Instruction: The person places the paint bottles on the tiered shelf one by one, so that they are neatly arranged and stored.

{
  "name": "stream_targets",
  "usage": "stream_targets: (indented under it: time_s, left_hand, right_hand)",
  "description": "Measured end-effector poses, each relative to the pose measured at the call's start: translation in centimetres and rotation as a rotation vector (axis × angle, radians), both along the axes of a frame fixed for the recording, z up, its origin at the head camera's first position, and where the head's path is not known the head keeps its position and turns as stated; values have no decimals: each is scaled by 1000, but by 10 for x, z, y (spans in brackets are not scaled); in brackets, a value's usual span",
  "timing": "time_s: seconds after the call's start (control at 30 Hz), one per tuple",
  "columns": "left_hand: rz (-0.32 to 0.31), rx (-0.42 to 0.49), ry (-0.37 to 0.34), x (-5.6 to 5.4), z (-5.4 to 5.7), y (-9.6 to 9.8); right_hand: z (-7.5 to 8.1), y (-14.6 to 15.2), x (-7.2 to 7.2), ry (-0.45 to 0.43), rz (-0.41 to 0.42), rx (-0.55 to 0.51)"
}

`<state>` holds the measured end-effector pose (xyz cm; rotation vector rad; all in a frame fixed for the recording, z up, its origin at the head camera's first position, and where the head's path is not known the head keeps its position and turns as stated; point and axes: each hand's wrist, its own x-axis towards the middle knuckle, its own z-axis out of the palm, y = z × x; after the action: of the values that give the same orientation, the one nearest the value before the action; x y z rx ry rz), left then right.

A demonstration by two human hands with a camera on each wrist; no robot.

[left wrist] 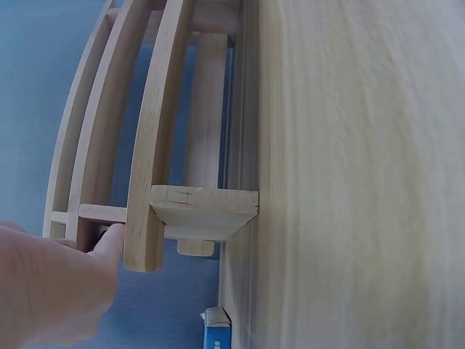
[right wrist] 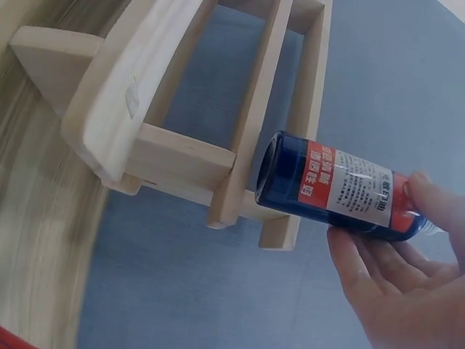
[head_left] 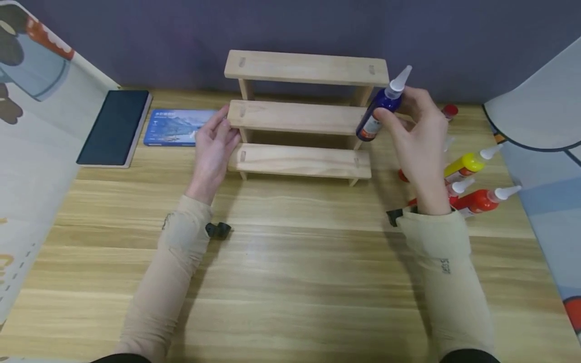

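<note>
A three-tier wooden shelf (head_left: 299,160) stands on the table. My left hand (head_left: 215,146) grips it at the left end of the middle tier; in the left wrist view the thumb (left wrist: 110,246) lies by the crosspiece under that tier. My right hand (head_left: 422,133) holds a dark blue bottle (head_left: 380,112) with a white pointed nozzle, tilted, thumb on one side and fingers on the other. In the head view the bottle overlaps the right end of the middle tier. The right wrist view shows its red and white label (right wrist: 356,185) and its base turned toward the shelf.
Right of the shelf are a yellow bottle (head_left: 469,164), a red bottle (head_left: 478,201) and others partly hidden by my right hand. On the left lie a blue box (head_left: 174,127) with a mountain picture and a dark notebook (head_left: 114,128). A dark blue-grey backdrop (head_left: 308,25) rises behind.
</note>
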<state>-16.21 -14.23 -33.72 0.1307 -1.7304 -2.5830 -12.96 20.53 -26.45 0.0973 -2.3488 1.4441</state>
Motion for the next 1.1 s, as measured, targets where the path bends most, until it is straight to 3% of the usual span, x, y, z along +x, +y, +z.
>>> stream_targets:
  time_s: [0.53,0.87,1.1]
  left_hand:
    - [8,-30,-15,-1,-2,1]
    - [5,-31,-8,-1,-2,2]
    - [5,-49,-14,1,-2,0]
  right_hand:
    - [-5,-4,-29,-8,-32,6]
    - [-5,-6,-31,7,-72,103]
    - [-9,-7,-31,5,-61,82]
